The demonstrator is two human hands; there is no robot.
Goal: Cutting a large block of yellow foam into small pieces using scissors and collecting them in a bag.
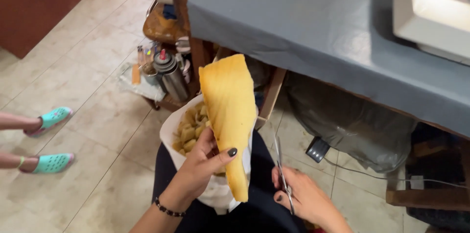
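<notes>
Right hand [306,198]: wrist cut by bottom frame edge; scissors [282,174] handles hidden in its grip. Sewing machine [433,12]: cropped at upper right. 2 turquoise clogs [51,140]: legs cut at left edge. White bag [215,194]: contents partly hidden behind yellow foam piece [230,115].

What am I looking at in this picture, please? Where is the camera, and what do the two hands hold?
The camera sits on a person's head and looks down at their own lap. The left hand holds up a piece of yellow foam, its fingers pinching one edge. The right hand grips scissors, pointing away. A white bag on the lap holds small foam pieces. On the right stands a table with grey cloth. Another person's feet in turquoise shoes show at left.
</notes>
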